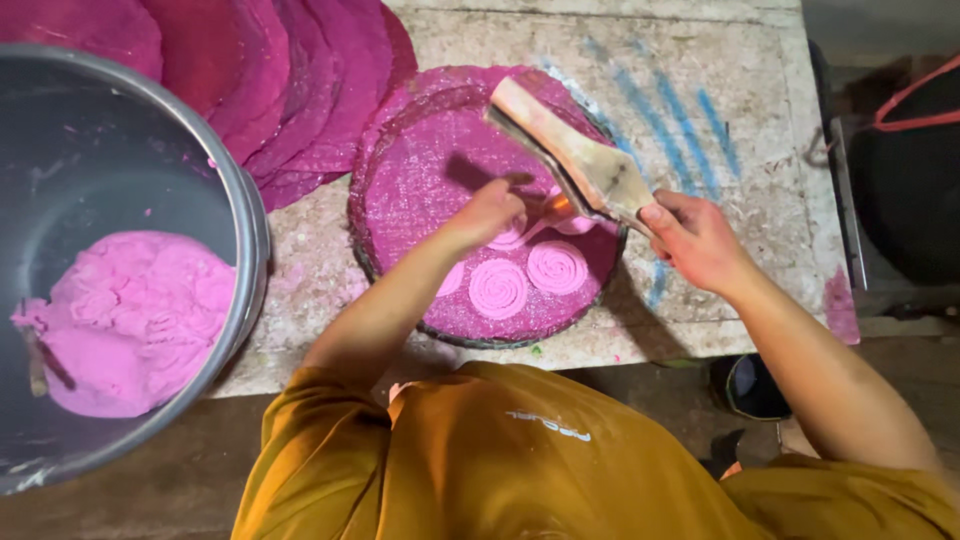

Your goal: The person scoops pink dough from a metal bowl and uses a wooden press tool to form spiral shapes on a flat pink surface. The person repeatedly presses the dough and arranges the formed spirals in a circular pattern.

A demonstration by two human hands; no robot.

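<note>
On the round woven tray (400, 190), stained pink, my left hand (487, 212) rests with fingers curled down against a pink dough spiral (512, 235); whether they pinch it I cannot tell. My right hand (697, 240) is closed around the wooden press (575, 160), held tilted above the tray. Two further spirals (498, 288) lie nearby. A metal basin (236, 190) of pink dough (125, 320) stands left.
</note>
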